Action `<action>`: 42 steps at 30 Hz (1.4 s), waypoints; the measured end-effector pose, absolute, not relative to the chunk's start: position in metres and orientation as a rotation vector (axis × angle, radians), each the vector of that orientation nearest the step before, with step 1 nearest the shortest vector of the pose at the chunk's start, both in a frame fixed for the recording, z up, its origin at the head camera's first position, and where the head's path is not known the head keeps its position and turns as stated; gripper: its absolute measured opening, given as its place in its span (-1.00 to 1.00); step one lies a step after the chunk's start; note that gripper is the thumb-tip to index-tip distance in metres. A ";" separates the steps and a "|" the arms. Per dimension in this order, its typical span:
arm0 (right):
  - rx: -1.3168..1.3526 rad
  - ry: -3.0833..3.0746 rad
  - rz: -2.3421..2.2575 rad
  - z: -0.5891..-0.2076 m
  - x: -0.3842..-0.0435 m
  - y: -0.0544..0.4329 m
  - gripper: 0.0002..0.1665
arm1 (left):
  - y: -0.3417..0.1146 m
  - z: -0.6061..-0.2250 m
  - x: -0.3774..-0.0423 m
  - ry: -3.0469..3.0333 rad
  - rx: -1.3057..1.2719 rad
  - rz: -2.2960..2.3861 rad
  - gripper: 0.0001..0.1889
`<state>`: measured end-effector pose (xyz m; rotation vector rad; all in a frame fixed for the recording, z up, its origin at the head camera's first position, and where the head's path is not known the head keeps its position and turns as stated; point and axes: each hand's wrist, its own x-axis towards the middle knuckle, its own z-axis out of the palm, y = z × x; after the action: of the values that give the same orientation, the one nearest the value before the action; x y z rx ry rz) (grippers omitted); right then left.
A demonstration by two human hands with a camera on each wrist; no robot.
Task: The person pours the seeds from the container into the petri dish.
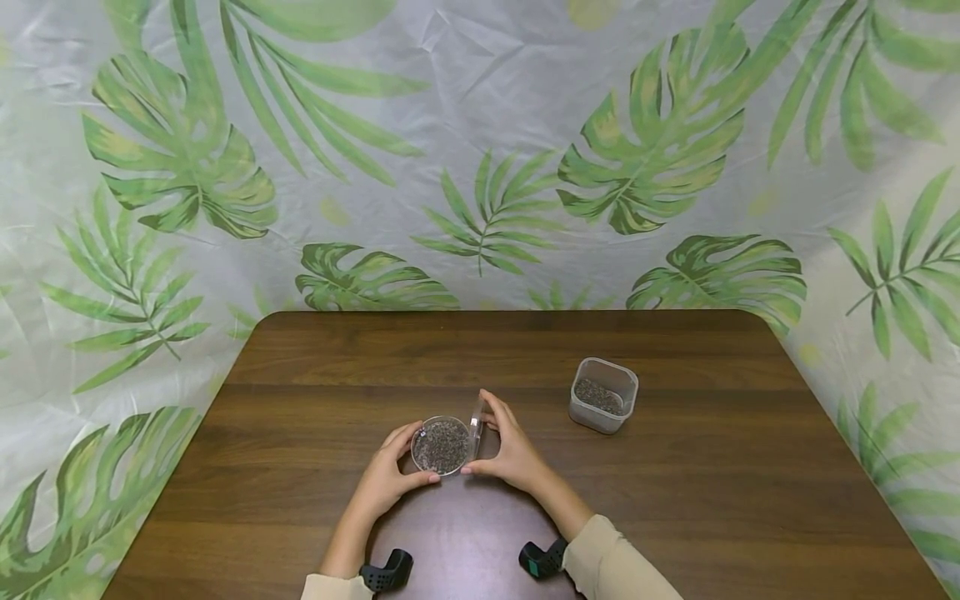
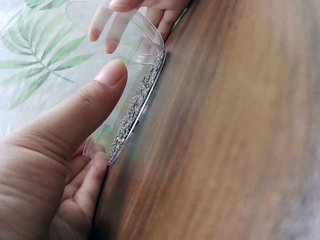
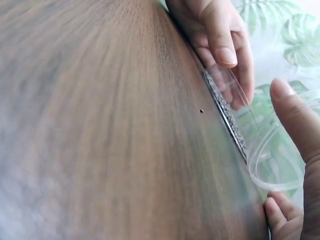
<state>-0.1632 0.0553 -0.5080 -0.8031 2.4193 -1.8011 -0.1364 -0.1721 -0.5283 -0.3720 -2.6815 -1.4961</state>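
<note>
A clear round petri dish [image 1: 441, 447] filled with grey granules rests on the table in the head view. My left hand [image 1: 385, 479] grips its left side between thumb and fingers. At the dish's right edge, the clear lid [image 1: 476, 429] stands tilted up on its rim. My right hand [image 1: 517, 457] holds this lid between the thumb and fingers. In the left wrist view, the granules [image 2: 135, 110] form a low layer behind the dish's transparent wall. The lid [image 3: 272, 167] appears in the right wrist view, close against the end of the dish.
A square translucent plastic tub [image 1: 600, 422] with more grey granules inside stands right of my hands. One dark speck [image 3: 201, 110] lies on the brown wooden table [image 1: 712, 483]. A leaf-patterned curtain [image 1: 495, 100] hangs behind the table.
</note>
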 end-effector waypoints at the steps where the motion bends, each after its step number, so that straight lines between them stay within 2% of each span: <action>1: -0.800 2.420 -1.802 -0.513 -0.165 0.055 0.32 | -0.172 -0.528 -0.136 -2.680 -0.372 -1.497 -0.11; 7: -0.819 2.465 -1.762 -0.528 -0.171 0.054 0.35 | -0.172 -0.529 -0.136 -2.680 -0.374 -1.494 -0.11; 15: -0.880 2.493 -1.800 -0.501 -0.158 0.049 0.29 | -0.173 -0.529 -0.137 -2.673 -0.392 -1.497 -0.11; 22: -0.793 2.605 -1.599 -0.523 -0.168 0.047 0.29 | -0.173 -0.530 -0.137 -2.688 -0.385 -1.499 -0.11; 42: -0.784 2.560 -1.555 -0.527 -0.169 0.040 0.20 | -0.174 -0.530 -0.137 -2.691 -0.387 -1.518 -0.09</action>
<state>-0.1689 0.0396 -0.5273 -0.7843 2.5602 -1.5546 -0.1366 -0.1736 -0.5303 -0.3874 -2.6908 -1.5178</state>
